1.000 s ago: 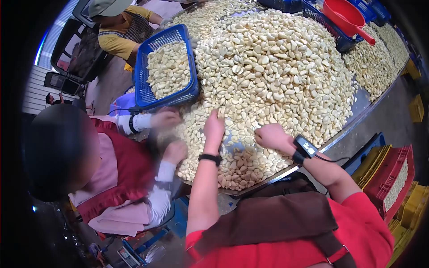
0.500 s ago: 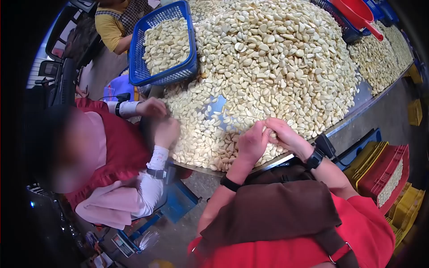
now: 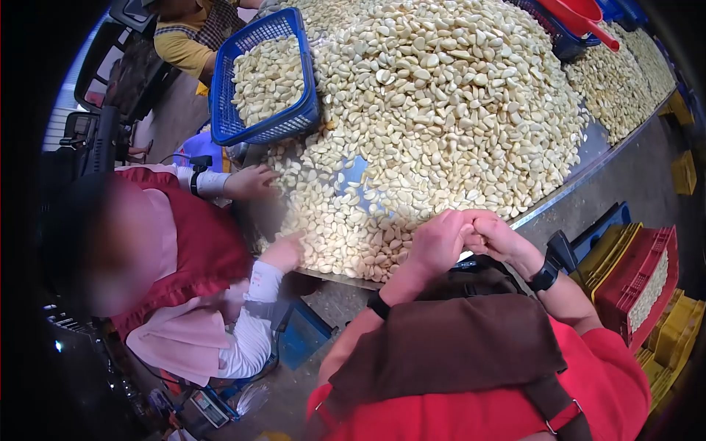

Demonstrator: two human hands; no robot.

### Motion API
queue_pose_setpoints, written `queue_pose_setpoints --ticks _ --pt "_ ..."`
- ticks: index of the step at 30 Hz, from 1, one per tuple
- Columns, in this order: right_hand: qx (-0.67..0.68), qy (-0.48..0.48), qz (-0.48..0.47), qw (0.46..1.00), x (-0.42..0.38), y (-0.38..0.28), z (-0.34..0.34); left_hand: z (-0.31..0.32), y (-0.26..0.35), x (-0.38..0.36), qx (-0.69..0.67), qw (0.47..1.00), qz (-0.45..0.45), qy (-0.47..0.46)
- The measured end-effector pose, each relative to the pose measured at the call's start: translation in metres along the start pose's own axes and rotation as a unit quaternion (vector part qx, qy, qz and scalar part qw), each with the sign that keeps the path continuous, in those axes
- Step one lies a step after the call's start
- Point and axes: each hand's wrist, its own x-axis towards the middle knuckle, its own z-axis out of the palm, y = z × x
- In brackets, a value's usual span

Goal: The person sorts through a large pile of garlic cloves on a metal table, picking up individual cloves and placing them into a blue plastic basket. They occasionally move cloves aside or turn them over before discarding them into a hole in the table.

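A large heap of peeled garlic cloves (image 3: 456, 95) covers the metal table (image 3: 559, 192). At the table's near edge, my left hand (image 3: 439, 239) and my right hand (image 3: 494, 234) are closed and pressed together at the fingertips. What they pinch, if anything, is hidden between the fingers. Loose cloves lie just beyond and to the left of them. Each wrist wears a black band.
A co-worker in a dark red apron (image 3: 198, 242) sits at the left with both hands at the cloves. A blue basket (image 3: 312, 110) of cloves stands behind. Red (image 3: 607, 294) and yellow crates (image 3: 673, 331) are stacked right. A red scoop (image 3: 588, 22) lies at the back.
Both my hands have moved slightly down and right, nearer the table edge, fingers more curled. The co-worker's hands have spread apart, baring metal between them.
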Motion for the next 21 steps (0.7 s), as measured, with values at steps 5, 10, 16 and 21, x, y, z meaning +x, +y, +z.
queue_pose_setpoints --ticks 5,10,16,21 --pt "0.115 0.037 -0.035 0.992 -0.005 0.004 0.014 0.004 0.003 0.010 -0.122 0.989 -0.023 0.082" --pt "-0.160 0.282 -0.067 0.944 -0.082 -0.022 -0.024 -0.059 -0.036 0.011 0.022 0.938 -0.319 0.138" --pt "-0.816 0.209 0.296 0.451 -0.139 0.001 -0.084 -0.056 -0.118 -0.019 0.271 0.920 -0.268 -0.090" --pt "-0.797 0.153 -0.020 0.584 -0.056 -0.046 -0.017 -0.038 -0.130 0.001 0.337 0.902 -0.247 -0.111"
